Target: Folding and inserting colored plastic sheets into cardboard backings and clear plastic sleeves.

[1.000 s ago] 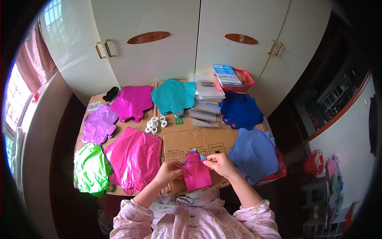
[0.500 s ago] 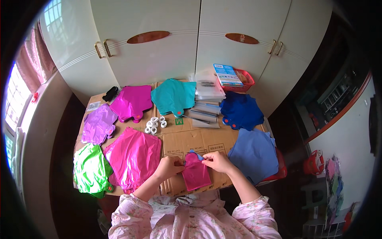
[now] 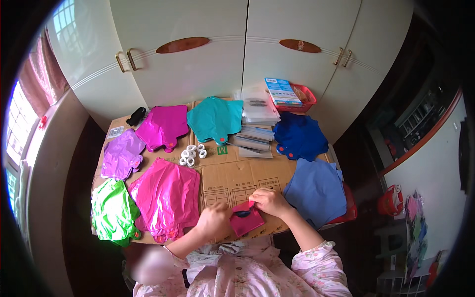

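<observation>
Evidently, both the left hand (image 3: 213, 221) and right hand (image 3: 267, 202) gripped a folded dark-pink foil balloon (image 3: 246, 220) at the counter's (image 3: 237, 175) near edge, its folding seemingly unfinished, while the coloured balloon stacks beyond lay flat and unfolded.

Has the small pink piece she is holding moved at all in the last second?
Yes. The small pink piece now looks folded smaller between the left hand and right hand, though it sits over the same cardboard edge.
</observation>
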Motion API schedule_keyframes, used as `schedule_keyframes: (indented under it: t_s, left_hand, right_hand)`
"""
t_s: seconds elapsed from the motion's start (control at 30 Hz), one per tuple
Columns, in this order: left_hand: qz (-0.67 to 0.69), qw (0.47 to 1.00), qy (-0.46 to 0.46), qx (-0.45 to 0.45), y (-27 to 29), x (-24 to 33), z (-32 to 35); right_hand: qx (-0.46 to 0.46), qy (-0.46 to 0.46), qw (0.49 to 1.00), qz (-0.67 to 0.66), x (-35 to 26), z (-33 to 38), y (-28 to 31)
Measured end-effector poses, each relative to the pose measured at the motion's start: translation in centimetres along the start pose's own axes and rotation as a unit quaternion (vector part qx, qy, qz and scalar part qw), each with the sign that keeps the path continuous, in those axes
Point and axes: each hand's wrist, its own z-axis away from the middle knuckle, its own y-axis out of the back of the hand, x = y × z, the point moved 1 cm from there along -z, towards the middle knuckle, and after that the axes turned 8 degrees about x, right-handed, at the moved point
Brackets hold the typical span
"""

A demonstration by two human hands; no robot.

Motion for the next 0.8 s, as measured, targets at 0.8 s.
schedule_keyframes:
  t_s: [0.8]
  left_hand:
    - [-0.162,0.973,-0.164,-0.03,-1.5,1.8,2.0]
  right_hand:
    - [0.055,0.022,0.967,0.247,-6.1,1.7,-2.2]
